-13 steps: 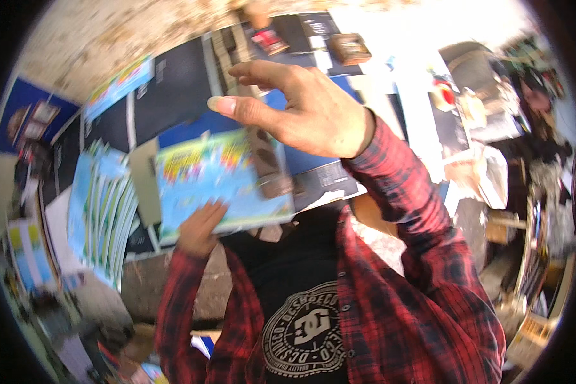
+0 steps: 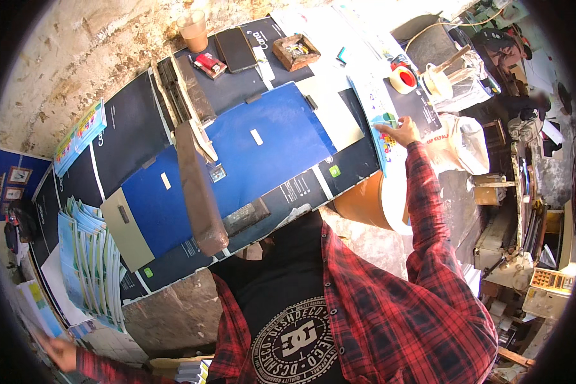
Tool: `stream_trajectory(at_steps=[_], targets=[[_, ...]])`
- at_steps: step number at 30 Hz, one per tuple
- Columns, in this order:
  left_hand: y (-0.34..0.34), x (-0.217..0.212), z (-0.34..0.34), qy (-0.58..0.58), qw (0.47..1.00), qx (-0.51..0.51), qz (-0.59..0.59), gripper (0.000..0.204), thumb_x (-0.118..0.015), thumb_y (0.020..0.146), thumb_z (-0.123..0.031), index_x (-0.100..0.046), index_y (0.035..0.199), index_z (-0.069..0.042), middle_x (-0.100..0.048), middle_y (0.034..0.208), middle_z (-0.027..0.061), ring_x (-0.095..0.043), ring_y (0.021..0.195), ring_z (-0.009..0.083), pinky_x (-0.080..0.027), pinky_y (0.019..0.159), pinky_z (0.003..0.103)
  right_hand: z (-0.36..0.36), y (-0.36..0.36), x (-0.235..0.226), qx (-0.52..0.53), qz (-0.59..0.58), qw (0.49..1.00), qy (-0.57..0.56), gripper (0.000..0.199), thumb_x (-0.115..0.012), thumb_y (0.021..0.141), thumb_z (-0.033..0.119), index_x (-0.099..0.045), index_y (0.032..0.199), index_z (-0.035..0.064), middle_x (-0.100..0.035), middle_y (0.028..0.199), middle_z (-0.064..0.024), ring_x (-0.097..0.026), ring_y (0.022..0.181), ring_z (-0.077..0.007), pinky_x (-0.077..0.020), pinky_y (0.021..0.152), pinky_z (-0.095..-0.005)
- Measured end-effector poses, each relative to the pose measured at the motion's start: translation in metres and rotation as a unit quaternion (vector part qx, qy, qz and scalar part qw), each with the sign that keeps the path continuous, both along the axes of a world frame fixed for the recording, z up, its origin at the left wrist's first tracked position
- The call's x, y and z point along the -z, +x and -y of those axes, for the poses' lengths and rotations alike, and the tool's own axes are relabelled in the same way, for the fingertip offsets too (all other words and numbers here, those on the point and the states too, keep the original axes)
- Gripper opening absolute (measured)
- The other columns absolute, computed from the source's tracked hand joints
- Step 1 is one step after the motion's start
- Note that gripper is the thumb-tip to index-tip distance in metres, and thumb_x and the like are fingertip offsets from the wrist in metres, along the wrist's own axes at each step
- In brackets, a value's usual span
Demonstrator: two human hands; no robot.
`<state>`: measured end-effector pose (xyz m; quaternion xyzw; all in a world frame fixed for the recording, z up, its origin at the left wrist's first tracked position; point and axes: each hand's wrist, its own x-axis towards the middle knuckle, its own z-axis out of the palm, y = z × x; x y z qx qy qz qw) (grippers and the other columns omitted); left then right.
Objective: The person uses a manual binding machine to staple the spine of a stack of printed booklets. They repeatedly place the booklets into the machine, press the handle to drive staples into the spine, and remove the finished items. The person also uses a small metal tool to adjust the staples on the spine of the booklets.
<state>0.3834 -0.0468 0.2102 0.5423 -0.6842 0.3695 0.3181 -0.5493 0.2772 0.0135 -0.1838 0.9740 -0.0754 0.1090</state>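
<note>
My right hand is at the table's right side, thumb and fingers pinching the edge of a colourful printed sheet on a pile of similar sheets. Low at the far left, my left hand is smeared by motion. It is beside a stack of light-blue and yellow printed booklets, and its grip cannot be made out. Between my hands lies a blue board with small pale strips on it. A long brown bar crosses over the board, its near end by the table's front edge.
A fanned pile of booklets is at the table's left, with another printed pile behind. Along the back stand a cup, a phone, a red packet and a wooden ashtray. Tape rolls sit right.
The light-blue printed sheet under my left hand has gone from the board. My left hand moved down to the far left; my right hand went from above the board to the right-hand pile.
</note>
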Motion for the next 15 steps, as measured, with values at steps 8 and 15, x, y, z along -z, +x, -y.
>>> stream_trajectory(at_steps=[8,15], targets=[[-0.072,0.154,0.022,0.316,0.934,0.154,-0.064,0.048,-0.068,0.09,-0.014,-0.055,0.135,0.0,-0.058,0.136,0.0176,-0.056,0.124,0.0317,-0.041,0.105,0.039,0.014,0.0,-0.007,0.051,0.003,0.998,0.031,0.116,-0.083,0.049,0.074,-0.049,0.127,-0.0045,-0.057,0.122,-0.0257,-0.057,0.117,-0.0331,-0.0474,0.099,-0.042],[-0.257,0.057,-0.131,0.522,0.768,0.348,-0.133,0.052,-0.071,0.076,-0.004,-0.061,0.126,0.002,-0.065,0.122,0.0192,-0.06,0.116,0.0353,-0.041,0.105,0.045,0.015,0.022,0.015,0.059,-0.062,0.996,-0.033,0.125,-0.078,0.051,0.079,-0.041,0.134,-0.0067,-0.049,0.131,-0.0287,-0.045,0.127,-0.0414,-0.0342,0.107,-0.0532]])
